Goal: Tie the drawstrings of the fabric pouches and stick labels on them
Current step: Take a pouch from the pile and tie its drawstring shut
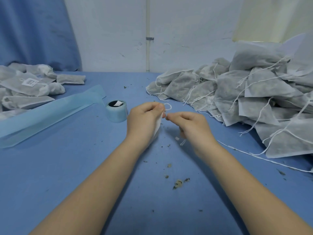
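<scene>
L hand (144, 119) closed on a white pouch (158, 125) mid-table, pinching its drawstring (168, 106) loop at the top; R hand (188, 123) pinches the string end just beside it. Untied pouch pile (245, 99) at right, labelled pouches (28, 85) at left, label roll (116, 111) near L hand on blue table (67, 167).

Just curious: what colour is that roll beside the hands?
Light blue roll, dark core, clearest in the head view.

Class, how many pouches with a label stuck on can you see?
1: the labelled pouch lies in the left pile, far left of the table. Others there may hide labels.
</scene>
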Available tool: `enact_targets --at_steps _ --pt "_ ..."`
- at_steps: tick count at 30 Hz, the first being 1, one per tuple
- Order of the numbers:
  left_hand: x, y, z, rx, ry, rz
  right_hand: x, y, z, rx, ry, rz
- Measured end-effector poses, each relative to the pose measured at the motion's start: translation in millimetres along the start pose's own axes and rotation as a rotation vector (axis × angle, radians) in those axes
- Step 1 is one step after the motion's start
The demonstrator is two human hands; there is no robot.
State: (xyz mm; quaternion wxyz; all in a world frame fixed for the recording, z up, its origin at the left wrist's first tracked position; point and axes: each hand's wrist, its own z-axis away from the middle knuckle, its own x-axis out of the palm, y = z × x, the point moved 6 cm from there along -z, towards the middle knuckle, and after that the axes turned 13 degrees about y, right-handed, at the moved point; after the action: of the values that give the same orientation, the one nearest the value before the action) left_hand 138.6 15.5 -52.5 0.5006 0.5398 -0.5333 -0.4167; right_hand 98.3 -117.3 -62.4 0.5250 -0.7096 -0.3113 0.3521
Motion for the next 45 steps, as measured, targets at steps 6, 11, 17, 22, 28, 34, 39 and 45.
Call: enact_targets --at_steps 6,11,17,22,28,34,39,45 --pt "2.4 5.9 4.6 0.116 -0.116 -0.153 -2.9 2.6 -8.3 0.194 -0.012 -0.246" --pt "3.8 17.7 6.2 0.403 0.061 -0.487 4.6 10.1 -5.4 0.346 -0.058 -0.503" --pt "4.1 13.2 5.9 0.45 0.094 -0.572 5.1 11.4 -5.4 0.224 0.061 -0.335" --pt "12.6 4.2 5.0 0.34 0.041 -0.627 7.9 12.9 -5.4 0.321 -0.016 -0.465" --pt "14.5 2.2 2.9 0.206 0.008 -0.38 18.4 14.0 2.4 0.531 -0.246 -0.722" --pt "8.8 29.8 32.5 0.795 0.118 -0.402 16.9 11.4 2.2 0.55 -0.244 -0.775" --pt "10.7 35.9 36.3 0.982 0.18 -0.491 5.1 10.8 -2.0 0.438 -0.143 -0.652" --pt "6.0 44.6 35.7 1.152 0.218 -0.677 -10.4 -4.7 -1.7 0.009 -0.045 -0.201"
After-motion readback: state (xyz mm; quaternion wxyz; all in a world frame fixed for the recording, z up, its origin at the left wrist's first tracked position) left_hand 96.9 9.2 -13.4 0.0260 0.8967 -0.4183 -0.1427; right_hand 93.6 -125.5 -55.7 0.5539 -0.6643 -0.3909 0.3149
